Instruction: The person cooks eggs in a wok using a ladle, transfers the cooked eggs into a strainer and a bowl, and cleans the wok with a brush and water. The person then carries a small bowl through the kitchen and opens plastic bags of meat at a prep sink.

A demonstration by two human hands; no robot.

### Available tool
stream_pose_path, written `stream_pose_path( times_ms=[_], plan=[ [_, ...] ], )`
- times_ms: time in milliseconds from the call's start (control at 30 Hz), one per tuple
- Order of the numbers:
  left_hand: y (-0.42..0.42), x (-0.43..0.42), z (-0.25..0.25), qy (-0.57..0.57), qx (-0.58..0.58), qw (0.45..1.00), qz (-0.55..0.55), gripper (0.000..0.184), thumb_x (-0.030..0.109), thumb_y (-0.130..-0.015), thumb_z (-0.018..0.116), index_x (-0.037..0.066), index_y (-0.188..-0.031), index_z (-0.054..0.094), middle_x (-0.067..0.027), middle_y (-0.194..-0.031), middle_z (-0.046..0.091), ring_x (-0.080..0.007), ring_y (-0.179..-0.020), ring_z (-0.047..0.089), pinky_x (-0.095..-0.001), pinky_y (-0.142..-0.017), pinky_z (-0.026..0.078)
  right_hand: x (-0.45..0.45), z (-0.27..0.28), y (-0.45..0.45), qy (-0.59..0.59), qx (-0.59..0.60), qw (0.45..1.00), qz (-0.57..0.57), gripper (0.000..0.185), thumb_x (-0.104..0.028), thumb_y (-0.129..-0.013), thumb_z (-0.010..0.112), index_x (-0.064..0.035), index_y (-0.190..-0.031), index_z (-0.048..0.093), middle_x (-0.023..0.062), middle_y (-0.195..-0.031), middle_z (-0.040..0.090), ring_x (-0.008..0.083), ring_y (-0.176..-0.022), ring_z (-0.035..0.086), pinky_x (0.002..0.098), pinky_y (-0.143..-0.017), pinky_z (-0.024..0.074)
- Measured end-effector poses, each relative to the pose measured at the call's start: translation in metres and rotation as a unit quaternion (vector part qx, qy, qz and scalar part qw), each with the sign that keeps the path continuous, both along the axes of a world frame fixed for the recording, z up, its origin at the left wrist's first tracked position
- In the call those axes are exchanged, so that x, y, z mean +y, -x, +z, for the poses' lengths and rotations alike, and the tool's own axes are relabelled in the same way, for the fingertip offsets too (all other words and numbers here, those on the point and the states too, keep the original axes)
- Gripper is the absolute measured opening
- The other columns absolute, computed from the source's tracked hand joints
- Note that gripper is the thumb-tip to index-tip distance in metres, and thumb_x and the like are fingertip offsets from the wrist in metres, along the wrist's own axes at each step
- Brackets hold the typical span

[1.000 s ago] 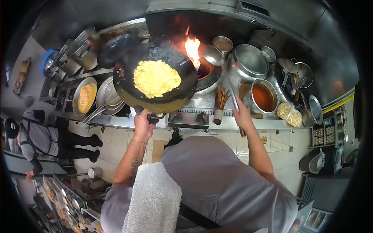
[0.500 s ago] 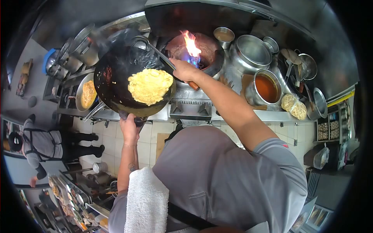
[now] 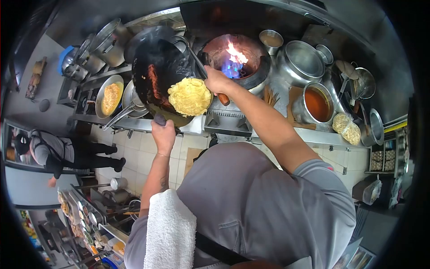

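Note:
My left hand is wrapped round the handle of a large black wok, which is tilted to the left of the burner. A round yellow egg mass lies at the wok's right side, with a reddish streak to its left. My right hand is closed on a ladle with a wooden end; its metal shaft reaches up and left to the wok's far rim. Right of the wok, flames rise in the open burner ring.
At left are a pan of orange-yellow food and stacked strainers. To the right stand a pot of red-orange liquid, a large steel pot and bagged noodles. Another person stands at far left.
The ladle has swung from the right to the wok's far rim with my right hand. The wok moved left off the burner and tilted; the egg slid to its right side.

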State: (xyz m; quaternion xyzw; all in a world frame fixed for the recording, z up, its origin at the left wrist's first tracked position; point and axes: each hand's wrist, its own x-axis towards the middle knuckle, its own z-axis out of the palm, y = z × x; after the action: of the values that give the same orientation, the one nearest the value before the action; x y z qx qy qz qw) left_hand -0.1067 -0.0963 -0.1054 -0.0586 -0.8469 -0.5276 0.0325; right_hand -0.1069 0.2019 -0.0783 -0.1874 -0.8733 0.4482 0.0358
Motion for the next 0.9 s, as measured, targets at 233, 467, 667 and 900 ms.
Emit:
stream_pose_path(
  times_ms=[233,467,667,900],
  plan=[
    [-0.014,0.02,0.028,0.162,0.073,0.984,-0.008,0.039,0.017,-0.083,0.067,-0.009,-0.105,0.048,-0.0333,-0.087,0.068,-0.0532,-0.086,0.067,-0.0533,-0.08,0.053,0.0,0.011,-0.006,0.092,0.012,0.996,-0.009,0.043,0.0,-0.089,0.055,0.0109,-0.131,0.049,0.0317,-0.098,0.069,0.0357,-0.074,0.074,0.0462,-0.062,0.0583],
    [-0.023,0.022,0.035,0.27,0.139,0.952,-0.038,0.049,0.018,-0.082,0.071,-0.006,-0.114,0.043,-0.0322,-0.083,0.068,-0.0541,-0.079,0.067,-0.0576,-0.075,0.053,0.005,0.023,-0.025,0.194,0.072,0.977,-0.047,0.049,-0.002,-0.091,0.058,0.0091,-0.137,0.045,0.0291,-0.109,0.068,0.0316,-0.068,0.072,0.0406,-0.055,0.0568],
    [-0.034,0.01,0.028,0.249,0.229,0.939,-0.065,0.047,0.012,-0.082,0.072,-0.004,-0.117,0.044,-0.0272,-0.083,0.066,-0.051,-0.078,0.066,-0.0559,-0.072,0.053,0.0,0.038,-0.08,0.221,0.112,0.965,-0.088,0.067,-0.006,-0.094,0.058,-0.0082,-0.157,0.035,0.0182,-0.087,0.066,0.027,-0.051,0.061,0.0419,-0.05,0.0527],
    [0.022,0.086,0.044,-0.268,-0.072,0.952,-0.132,0.013,0.006,-0.085,0.06,0.0,-0.096,0.062,-0.0076,-0.076,0.064,-0.0142,-0.056,0.057,-0.0285,-0.049,0.044,0.112,0.007,-0.157,-0.081,0.143,0.949,-0.27,0.079,-0.01,-0.094,0.063,-0.0147,-0.163,0.026,0.0376,-0.117,0.065,0.054,-0.111,0.062,0.0545,-0.094,0.0504]
  ],
)
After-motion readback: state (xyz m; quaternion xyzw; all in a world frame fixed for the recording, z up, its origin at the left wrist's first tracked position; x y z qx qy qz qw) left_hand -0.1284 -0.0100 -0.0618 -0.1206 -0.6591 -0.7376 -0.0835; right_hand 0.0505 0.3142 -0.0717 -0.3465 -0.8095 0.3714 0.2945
